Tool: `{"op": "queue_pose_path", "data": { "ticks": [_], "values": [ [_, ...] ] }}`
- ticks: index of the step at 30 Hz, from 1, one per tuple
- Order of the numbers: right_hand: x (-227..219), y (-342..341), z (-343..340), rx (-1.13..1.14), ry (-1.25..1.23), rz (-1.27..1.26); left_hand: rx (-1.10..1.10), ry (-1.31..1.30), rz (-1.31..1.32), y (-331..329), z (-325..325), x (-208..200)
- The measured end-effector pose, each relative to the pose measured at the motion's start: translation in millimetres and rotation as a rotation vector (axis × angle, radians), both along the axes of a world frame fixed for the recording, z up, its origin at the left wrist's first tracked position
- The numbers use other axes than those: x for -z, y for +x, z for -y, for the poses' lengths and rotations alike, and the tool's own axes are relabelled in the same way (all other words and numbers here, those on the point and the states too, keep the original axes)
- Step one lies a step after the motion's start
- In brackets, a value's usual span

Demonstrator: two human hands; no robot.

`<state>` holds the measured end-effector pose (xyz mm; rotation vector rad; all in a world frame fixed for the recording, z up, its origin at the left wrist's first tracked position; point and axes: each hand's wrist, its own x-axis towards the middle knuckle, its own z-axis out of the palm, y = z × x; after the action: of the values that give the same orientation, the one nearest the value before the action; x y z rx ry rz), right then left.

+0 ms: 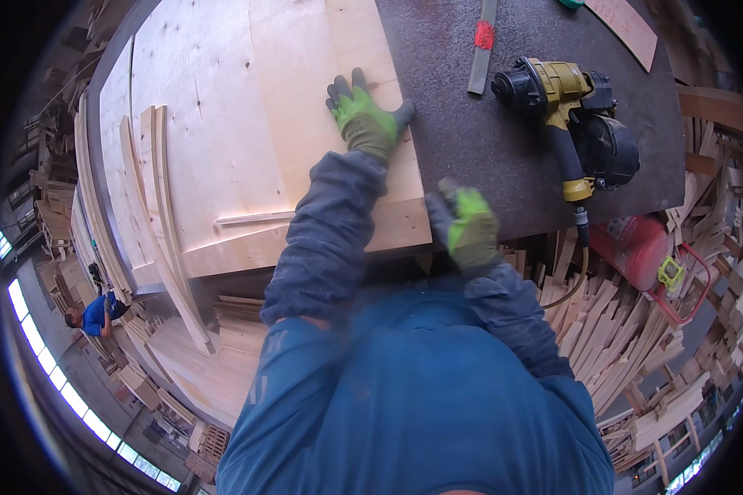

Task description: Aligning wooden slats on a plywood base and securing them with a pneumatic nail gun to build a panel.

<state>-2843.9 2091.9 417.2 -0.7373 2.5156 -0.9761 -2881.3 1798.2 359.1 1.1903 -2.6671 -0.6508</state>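
Observation:
My left hand [362, 120], in a green and grey work glove, lies flat with fingers spread on a large pale plywood sheet [289, 99], close to its right edge. My right hand [470, 227], gloved alike, is by the sheet's near right corner, over the front edge of the dark table [462, 140]. Motion smears its fingers; whether they touch the sheet or hold anything cannot be made out. Thin wooden strips [153, 173] lie on the sheet's left part, one reaching past the near edge. A short thin strip [254, 218] lies near the front edge.
Right of the sheet, a yellow and black coil nailer [565, 124] rests on the table, its air hose [584, 264] hanging down. A metal bar with red tape [484, 37] lies farther back. A red tank [631, 250] and piled wood offcuts stand below right. Another person [99, 315] is far left.

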Motion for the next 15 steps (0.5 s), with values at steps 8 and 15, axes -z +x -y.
{"op": "queue_pose_path", "data": {
  "ticks": [8,15],
  "values": [
    [-48.2,-165.6,-39.8,0.252,0.478,-0.589,0.028,-0.038,0.057,8.9,5.8,-1.6],
    [-24.4,-207.3,-8.5,0.274,0.605,-0.304,0.020,-0.039,0.106,11.4,19.1,-7.4]
  ]
}}
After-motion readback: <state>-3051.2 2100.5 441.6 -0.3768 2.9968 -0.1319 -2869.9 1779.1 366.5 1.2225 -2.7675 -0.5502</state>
